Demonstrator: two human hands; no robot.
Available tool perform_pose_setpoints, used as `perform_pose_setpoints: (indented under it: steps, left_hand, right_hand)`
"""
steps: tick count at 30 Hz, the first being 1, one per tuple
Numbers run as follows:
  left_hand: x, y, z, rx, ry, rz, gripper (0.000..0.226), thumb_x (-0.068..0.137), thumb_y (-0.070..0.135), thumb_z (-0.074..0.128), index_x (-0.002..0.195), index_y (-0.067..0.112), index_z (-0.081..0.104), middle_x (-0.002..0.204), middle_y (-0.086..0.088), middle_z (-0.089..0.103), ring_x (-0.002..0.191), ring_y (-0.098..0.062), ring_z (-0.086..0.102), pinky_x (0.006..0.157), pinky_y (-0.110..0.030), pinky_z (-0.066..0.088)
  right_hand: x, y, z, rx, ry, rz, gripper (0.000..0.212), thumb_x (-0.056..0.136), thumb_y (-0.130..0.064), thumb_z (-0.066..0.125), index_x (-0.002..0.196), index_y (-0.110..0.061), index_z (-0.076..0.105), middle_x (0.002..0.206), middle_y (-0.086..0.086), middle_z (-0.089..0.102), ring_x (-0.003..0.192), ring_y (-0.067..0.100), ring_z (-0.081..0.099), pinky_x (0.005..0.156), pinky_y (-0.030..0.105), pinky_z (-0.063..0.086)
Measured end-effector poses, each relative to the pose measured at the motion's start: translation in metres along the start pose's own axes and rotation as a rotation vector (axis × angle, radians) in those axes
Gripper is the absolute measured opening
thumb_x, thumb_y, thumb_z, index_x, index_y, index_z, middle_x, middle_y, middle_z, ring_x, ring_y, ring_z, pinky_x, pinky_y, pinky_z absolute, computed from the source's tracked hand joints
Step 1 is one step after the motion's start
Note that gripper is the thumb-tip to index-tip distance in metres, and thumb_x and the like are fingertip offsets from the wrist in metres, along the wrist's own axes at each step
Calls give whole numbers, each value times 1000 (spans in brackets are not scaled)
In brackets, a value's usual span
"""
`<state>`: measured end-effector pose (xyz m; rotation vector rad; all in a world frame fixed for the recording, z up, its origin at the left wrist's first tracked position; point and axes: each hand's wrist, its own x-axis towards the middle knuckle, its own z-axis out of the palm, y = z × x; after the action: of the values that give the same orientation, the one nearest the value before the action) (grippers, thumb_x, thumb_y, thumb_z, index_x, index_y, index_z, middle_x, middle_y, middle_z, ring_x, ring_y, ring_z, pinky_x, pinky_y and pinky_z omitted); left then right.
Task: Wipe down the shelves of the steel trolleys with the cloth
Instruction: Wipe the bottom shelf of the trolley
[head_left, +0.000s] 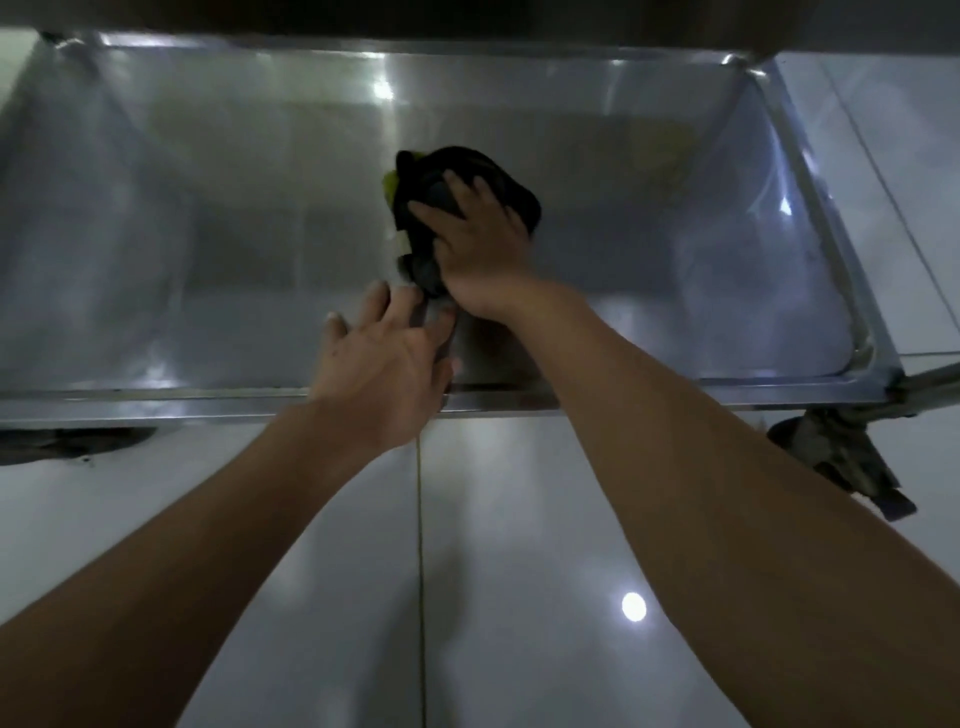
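A low steel trolley shelf (208, 234) with a raised rim fills the upper half of the view. A bunched dark cloth (498, 182) with a yellow-green patch lies near the shelf's middle. My right hand (478, 244) presses flat on top of the cloth, fingers spread and pointing away from me. My left hand (384, 358) reaches over the shelf's front rim with loose fingers, and its fingertips touch the cloth's near end just below my right wrist.
Glossy white floor tiles (519, 571) lie in front of and to the right of the trolley. A dark caster wheel (841, 457) sits under the shelf's front right corner. A dark edge of an upper shelf (467, 21) runs across the top.
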<state>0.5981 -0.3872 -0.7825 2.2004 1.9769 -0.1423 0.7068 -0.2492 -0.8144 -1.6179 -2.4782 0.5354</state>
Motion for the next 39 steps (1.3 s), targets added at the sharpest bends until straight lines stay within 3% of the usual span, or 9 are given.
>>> perform_pose_setpoints:
  steps: [4,8,15,19,22,24,29,35,39]
  left_hand:
    - [-4,-3,3,3,-13,-12,63,101,51,36,157,30,16,157,-10,22,150,-38,12,110,-65,29]
    - [-4,0,2,6,-26,-13,64,101,54,31,157,28,16,160,-12,18,150,-39,9,110,-66,28]
    - [6,12,-8,-47,-90,-26,58,97,51,49,147,27,33,153,-11,26,147,-39,19,106,-67,33]
    - [10,57,-23,-29,-25,-40,39,89,42,59,124,27,53,134,-8,45,132,-33,38,96,-51,46]
    - [3,132,-17,-109,-53,110,41,94,51,51,127,28,55,137,-6,41,134,-33,33,99,-53,42]
    - [0,161,-11,-78,-79,110,46,94,55,50,131,28,54,141,-9,33,139,-38,25,102,-59,38]
    - [5,165,0,23,-26,121,51,88,33,62,136,36,48,144,-3,29,139,-34,25,97,-52,38]
    - [9,171,5,36,28,119,55,90,38,62,140,43,40,142,3,31,138,-27,28,94,-47,38]
    - [8,168,5,28,69,133,47,96,43,56,140,46,41,142,6,33,134,-24,32,92,-45,39]
  right_hand:
    - [10,-5,1,29,-25,-53,47,102,-34,32,147,-47,34,166,-4,8,152,24,2,121,45,9]
    - [8,14,-2,36,5,-53,48,99,-35,32,146,-47,37,165,-2,13,152,27,8,121,47,11]
    - [-15,96,-27,22,144,131,48,99,-31,37,145,-43,42,164,0,18,151,29,14,120,48,17]
    - [-41,147,-52,62,163,221,45,103,-31,36,148,-38,39,165,3,13,152,30,8,122,47,10]
    - [-58,173,-70,137,153,232,44,105,-29,38,149,-33,39,165,3,12,152,27,4,123,40,6]
    - [-68,186,-76,148,143,223,44,105,-29,38,149,-33,38,165,3,11,153,26,3,122,38,6]
    - [-87,237,-91,96,184,276,44,106,-30,37,149,-33,39,165,6,13,152,29,7,122,40,8]
    - [-130,306,-121,-58,289,521,45,106,-28,34,151,-29,36,164,13,13,150,37,13,121,47,16]
    - [-152,296,-118,-68,254,517,46,106,-30,31,151,-32,34,165,10,11,151,34,10,123,45,14]
